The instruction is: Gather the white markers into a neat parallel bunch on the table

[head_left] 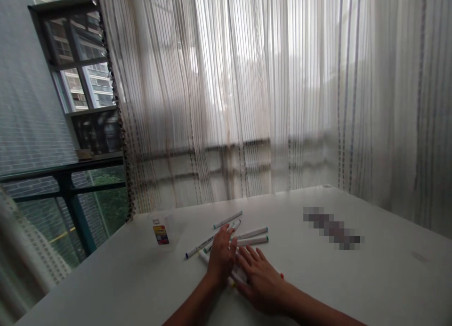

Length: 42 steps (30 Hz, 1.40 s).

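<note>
Both hands lie flat, fingers spread, left hand (221,254) and right hand (260,279) pressing on scattered white-barrelled marker pens (243,236) near the white tabletop's (353,279) left edge, apparently gathering them; next needs raking strays together.

Head camera looks forward and slightly down across the table (353,279), curtained window (268,81) beyond.

Both hands, left (221,255) and right (259,279), flat on scattered markers (252,232) (white table (353,279))
</note>
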### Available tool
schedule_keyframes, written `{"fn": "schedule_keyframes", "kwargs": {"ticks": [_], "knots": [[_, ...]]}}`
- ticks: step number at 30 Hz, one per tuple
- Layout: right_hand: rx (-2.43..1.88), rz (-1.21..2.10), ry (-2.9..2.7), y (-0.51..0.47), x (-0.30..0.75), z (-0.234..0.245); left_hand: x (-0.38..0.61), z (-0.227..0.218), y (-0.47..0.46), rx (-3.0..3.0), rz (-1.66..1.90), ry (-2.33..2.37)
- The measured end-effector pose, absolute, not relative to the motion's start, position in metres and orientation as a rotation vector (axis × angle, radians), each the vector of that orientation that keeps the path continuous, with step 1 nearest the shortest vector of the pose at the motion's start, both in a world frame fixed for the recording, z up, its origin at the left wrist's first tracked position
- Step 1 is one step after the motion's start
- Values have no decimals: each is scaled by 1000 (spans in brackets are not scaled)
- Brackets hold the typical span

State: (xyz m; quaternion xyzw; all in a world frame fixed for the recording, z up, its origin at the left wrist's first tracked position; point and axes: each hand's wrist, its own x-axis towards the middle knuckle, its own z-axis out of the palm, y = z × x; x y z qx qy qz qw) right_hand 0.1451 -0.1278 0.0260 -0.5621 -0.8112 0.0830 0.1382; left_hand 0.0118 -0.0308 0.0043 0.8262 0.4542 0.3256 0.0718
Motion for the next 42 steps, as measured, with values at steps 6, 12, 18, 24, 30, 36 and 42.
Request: {"fn": "schedule_keyframes", "kwargs": {"ticks": [6, 12, 18, 24, 30, 36, 42], "knots": [[-1628, 377, -2410, -145, 171, 39, -28, 13, -3, 2533, 384, 1644], [-1675, 412, -2388, -153, 206, 43, -61, 4, -11, 2535, 281, 1711], [-1747, 376, -2328, -154, 231, 40, -72, 3, -25, 2499, 301, 1824], [-1869, 288, -2273, -152, 250, 32, -83, -1, -25, 2488, 326, 1845], [-1951, 32, -2179, -138, 258, 13, -72, -1, -6, 2514, 374, 1733], [-2041, -92, -2120, -125, 245, 8, -40, 11, 21, 2580, 301, 1627], [-1963, 3, -2209, -122, 228, 16, -7, 16, 29, 2661, 248, 1443]]}}
